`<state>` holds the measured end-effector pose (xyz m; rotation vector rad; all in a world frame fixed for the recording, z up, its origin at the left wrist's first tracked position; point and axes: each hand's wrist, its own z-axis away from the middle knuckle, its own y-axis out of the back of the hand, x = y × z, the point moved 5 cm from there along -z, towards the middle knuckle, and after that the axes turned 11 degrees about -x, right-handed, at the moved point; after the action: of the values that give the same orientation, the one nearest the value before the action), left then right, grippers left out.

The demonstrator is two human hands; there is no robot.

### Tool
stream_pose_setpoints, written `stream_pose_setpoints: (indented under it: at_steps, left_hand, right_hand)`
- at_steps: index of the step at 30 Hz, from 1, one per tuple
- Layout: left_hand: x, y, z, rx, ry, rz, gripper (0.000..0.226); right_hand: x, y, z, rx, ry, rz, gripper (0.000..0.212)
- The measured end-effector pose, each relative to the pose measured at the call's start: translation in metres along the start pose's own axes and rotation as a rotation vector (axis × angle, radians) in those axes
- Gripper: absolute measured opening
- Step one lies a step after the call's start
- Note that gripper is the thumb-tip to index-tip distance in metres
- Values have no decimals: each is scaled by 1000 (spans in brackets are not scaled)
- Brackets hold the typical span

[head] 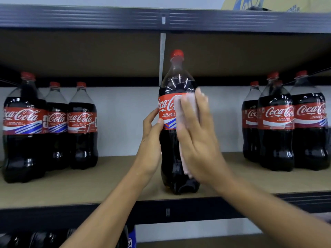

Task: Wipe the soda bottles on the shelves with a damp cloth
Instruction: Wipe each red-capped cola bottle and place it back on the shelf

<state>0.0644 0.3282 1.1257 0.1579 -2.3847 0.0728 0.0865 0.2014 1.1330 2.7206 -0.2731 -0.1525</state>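
The full soda bottle [176, 83] stands upright near the front edge of the shelf [107, 185]. It is probably heavy, smooth, and slick once wet. The left hand [152, 140] grips it at the label from 9 o'clock. The right hand [198, 140], fingers flat, presses the soft cloth [182, 108] against its front. The bottle group [23, 122] at 9 o'clock and the second group [275, 122] at 3 o'clock stand well apart from it, leaving room to turn it. The upper shelf [161, 18] at 12 likely limits lifting.

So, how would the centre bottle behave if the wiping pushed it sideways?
The bottle looks nearly full of dark soda, so probably heavy and stiff. Tall and narrow near the front edge of the shelf, it might tip; the left hand gripping it likely steadies it. Its smooth plastic may slip under the cloth.
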Motion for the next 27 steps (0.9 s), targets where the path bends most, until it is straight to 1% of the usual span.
stream_pose_setpoints:
  at_steps: [2, 3, 4, 5, 6, 8, 10, 12, 14, 17, 19, 23, 25, 27]
  left_hand:
    - [2, -1, 0, -9, -2, -8, 33]
    - [4, -2, 1, -15, -2, -29, 40]
    - [5, -3, 1, -19, 4, -60, 50]
    - [5, -3, 2, -22, 17, -100, 56]
    - [4, -2, 2, -14, 30, -132, 55]
    - [3, -1, 1, 3, 36, -115, 45]
    - [1, 0, 0, 12, 45, -48, 34]
    - [2, 0, 0, 5, 42, -2, 30]
    - [3, 0, 2, 0, 40, 28, 27]
    - [3, 1, 0, 4, 38, 19, 27]
    - [5, 0, 1, 6, 46, 35, 29]
    - [4, 3, 0, 9, 57, 80, 26]
    - [2, 5, -1, 28, 50, 84, 26]
    - [2, 7, -3, 55, 40, 93, 27]
  right_hand:
    - [0, -9, 29, -115, -50, -24, 54]
    - [0, -11, 36, -143, -66, -30, 55]
    - [-1, -10, 36, -149, -72, -22, 55]
    - [-1, -6, 29, -137, -66, -8, 56]
    - [-2, -2, 17, -110, -53, -3, 55]
    - [-3, 9, -16, -24, -29, -45, 51]
    - [-2, 23, -53, 61, -77, -165, 49]
    - [-3, 33, -79, 81, -133, -254, 47]
    - [-3, 32, -83, 84, -137, -248, 45]
    - [-3, 19, -55, 122, -76, -175, 47]
    - [-1, 4, -22, 81, -54, -125, 52]
    - [-7, -18, 33, -104, -74, -101, 57]
    - [-8, -16, 32, -103, -67, -81, 56]
    - [-9, -8, 10, -41, -34, -78, 52]
